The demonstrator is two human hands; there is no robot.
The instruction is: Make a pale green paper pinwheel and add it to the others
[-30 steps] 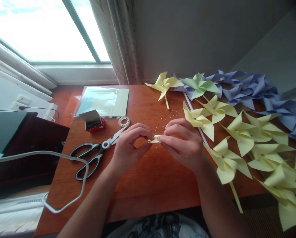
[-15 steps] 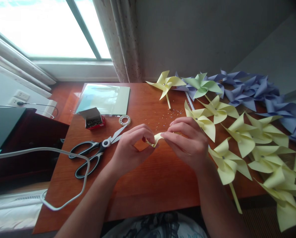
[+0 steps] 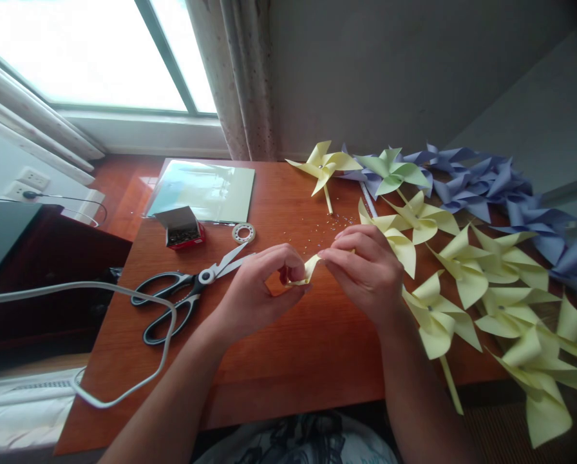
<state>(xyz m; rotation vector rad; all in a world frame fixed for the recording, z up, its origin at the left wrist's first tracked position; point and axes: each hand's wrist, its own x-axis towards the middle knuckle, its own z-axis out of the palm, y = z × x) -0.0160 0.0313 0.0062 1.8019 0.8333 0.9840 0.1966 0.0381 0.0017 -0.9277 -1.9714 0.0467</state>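
Observation:
A small piece of yellow paper (image 3: 310, 268), curled and partly covered by fingers, is held above the middle of the table. My left hand (image 3: 264, 283) is closed on its left end, thumb below and curled fingers above. At its right end my right hand (image 3: 366, 267) pinches the paper between thumb and fingertips. Scissors (image 3: 192, 293) with black and grey handles lie with blades apart just left of my left hand. Tiny paper scraps (image 3: 334, 222) are scattered beyond my hands.
A small red box (image 3: 185, 232) of metal pieces, a tape roll (image 3: 243, 232) and a sleeve of paper sheets (image 3: 206, 190) lie at the back left. A white cable (image 3: 124, 290) crosses the left edge. Yellow pinwheels (image 3: 443, 312), a green pinwheel (image 3: 392, 171) and purple pinwheels (image 3: 476, 183) crowd the right.
The yellow paper's exposed part is now tilted more upward toward my right fingertips, with slight finger movement. My view has shifted slightly; the things on the table stay put.

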